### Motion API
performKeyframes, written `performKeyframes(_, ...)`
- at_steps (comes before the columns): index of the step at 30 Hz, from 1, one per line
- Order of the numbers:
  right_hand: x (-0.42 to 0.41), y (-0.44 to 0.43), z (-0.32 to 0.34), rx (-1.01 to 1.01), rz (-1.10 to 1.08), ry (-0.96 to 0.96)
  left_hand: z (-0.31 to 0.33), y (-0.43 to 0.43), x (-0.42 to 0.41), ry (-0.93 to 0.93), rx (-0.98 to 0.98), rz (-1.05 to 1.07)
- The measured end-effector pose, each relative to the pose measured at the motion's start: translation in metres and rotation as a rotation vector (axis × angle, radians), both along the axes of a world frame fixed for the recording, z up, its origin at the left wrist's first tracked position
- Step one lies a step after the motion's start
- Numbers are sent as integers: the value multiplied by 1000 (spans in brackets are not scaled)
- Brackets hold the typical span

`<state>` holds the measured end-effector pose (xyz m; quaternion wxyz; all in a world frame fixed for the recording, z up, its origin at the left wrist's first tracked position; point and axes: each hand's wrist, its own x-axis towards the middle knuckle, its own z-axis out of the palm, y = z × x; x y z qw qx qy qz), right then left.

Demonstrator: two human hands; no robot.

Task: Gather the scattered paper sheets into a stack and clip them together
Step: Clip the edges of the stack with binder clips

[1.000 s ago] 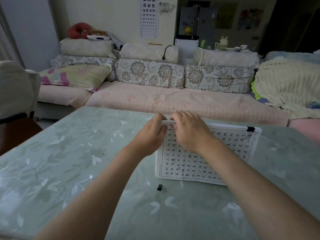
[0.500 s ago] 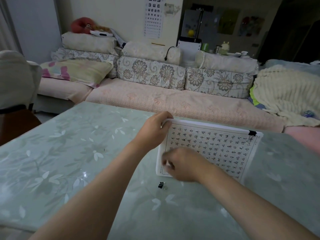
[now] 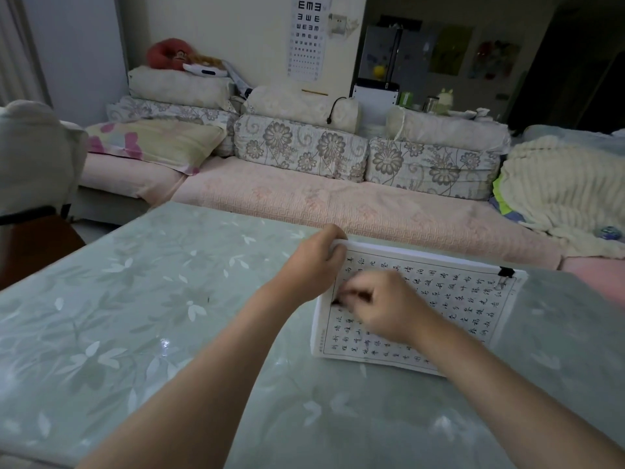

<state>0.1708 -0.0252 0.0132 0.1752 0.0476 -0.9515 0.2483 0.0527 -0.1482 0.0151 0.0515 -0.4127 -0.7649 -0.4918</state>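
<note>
A stack of white paper sheets (image 3: 449,299) printed with rows of black characters lies on the table's far right part. One black binder clip (image 3: 506,272) is clamped on its far right corner. My left hand (image 3: 313,265) grips the stack's far left corner and lifts it slightly. My right hand (image 3: 382,304) hovers over the left part of the stack, blurred by motion. It pinches a second black binder clip (image 3: 337,302) in its fingertips, just beside the stack's left edge and below my left hand.
The table (image 3: 135,316) has a pale green cover with a leaf pattern. Behind it runs a pink sofa (image 3: 304,198) with flowered cushions. A cream blanket (image 3: 561,184) lies at the right and a covered chair (image 3: 33,157) stands at the left.
My right hand left the far left corner, dropped to the loose clip on the table in front of the stack, took it, and now carries it up along the stack's left edge.
</note>
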Motion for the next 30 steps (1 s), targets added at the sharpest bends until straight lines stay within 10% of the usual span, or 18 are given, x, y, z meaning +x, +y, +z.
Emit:
performKeyframes(4, 3, 14, 43, -168, -134, 331, 2, 5, 6, 21, -25, 29)
performKeyframes(18, -13, 10, 31, -318, -111, 197, -3, 9, -1, 7, -14, 37)
performKeyframes(30, -29, 26, 62, 149, -67, 262, -2, 3, -5, 68, 33, 98)
